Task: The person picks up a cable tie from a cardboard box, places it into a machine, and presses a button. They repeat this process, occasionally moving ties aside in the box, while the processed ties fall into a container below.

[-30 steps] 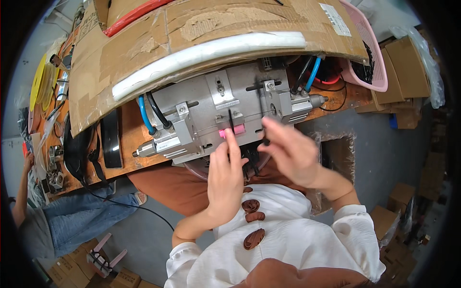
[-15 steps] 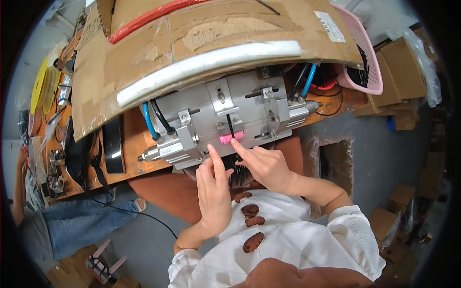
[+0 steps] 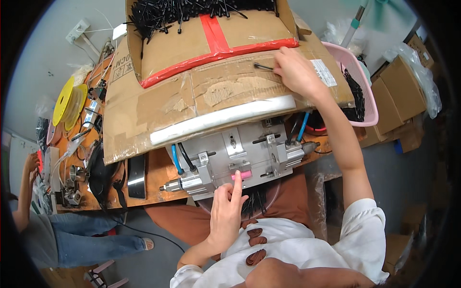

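Right hand [image 3: 294,68]: fingertips at thin black rod [image 3: 262,66] over brown cardboard flap [image 3: 242,82], can't tell if gripped; left hand [image 3: 226,200] loosely open, index at pink cylindrical piece [image 3: 245,174] on grey metal fixture [image 3: 215,158]. Risks: fixture closing may pinch that finger; loose fingertips may drop the rod

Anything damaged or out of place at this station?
Yes, minor: the cardboard sloping above the metal fixture has torn patches, its top layer apparently peeled off. One black stick sits apart from the black heap, at the right hand's fingertips.
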Motion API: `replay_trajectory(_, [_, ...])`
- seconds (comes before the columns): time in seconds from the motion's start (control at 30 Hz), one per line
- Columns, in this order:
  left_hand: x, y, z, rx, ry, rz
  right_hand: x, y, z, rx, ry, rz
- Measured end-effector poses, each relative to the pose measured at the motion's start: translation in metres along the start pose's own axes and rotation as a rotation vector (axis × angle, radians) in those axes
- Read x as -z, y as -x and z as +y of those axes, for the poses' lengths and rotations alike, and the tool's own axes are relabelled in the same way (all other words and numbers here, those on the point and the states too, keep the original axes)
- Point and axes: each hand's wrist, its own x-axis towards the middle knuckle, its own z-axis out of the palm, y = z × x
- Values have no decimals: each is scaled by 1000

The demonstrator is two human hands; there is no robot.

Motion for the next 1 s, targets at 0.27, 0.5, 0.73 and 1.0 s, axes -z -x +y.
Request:
replay_trajectory(0.27, [23, -10, -17, -3, 42, -109, 50, 119, 180, -493, 340, 155])
replay_trajectory(0.5, [86, -85, -45, -71, 118, -132, 38, 34, 134, -267, 161, 199])
replay_trajectory(0.73, [112, -188, -103, -74, -38, 164, -33, -123, -23, 458, -65, 338])
replay_trajectory(1.0, [103, -186, -144, -71, -46, 124, -68, -247, -80, 186, -232, 356])
